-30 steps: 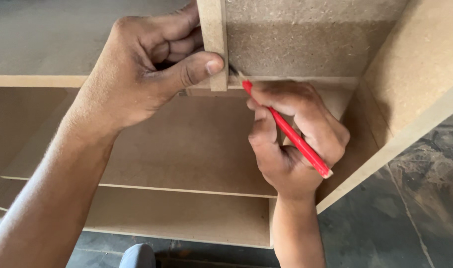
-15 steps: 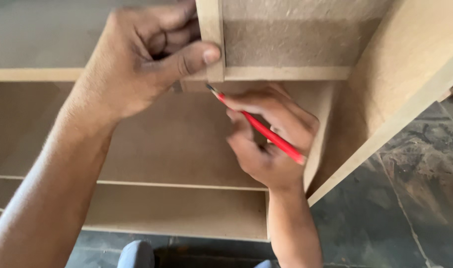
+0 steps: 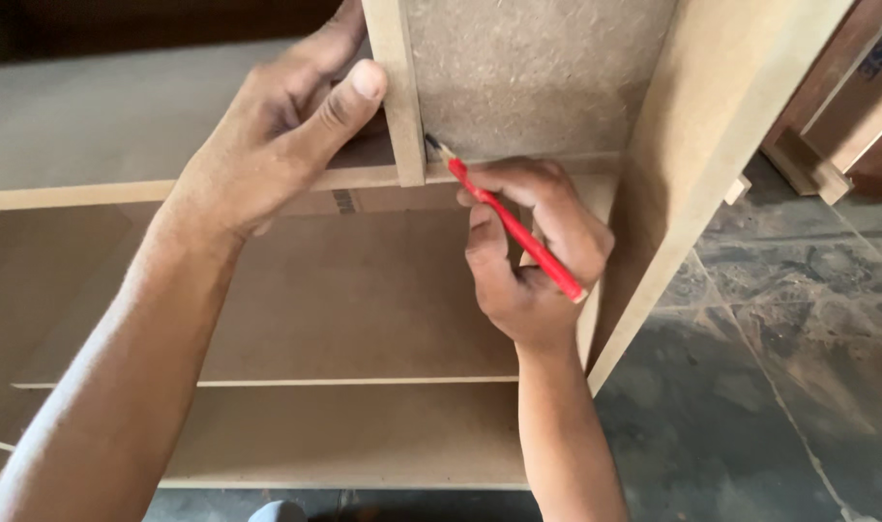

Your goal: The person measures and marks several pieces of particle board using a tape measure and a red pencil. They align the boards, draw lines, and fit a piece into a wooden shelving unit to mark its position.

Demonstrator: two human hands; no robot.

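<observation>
My left hand grips a narrow upright fibreboard divider, thumb pressed on its front edge. It stands on the front edge of a horizontal shelf in a bare fibreboard cabinet. My right hand holds a red pencil, with its tip touching the corner where the divider's right face meets the shelf. Behind the pencil is a rough brown back panel.
The cabinet's right side panel slants down close beside my right hand. Lower shelves lie below my arms. A dark mottled stone floor spreads to the right, with wooden pieces at the top right.
The pencil tip has travelled along the shelf edge to the foot of the divider. My left hand kept its hold on the divider, and the view shifted slightly.
</observation>
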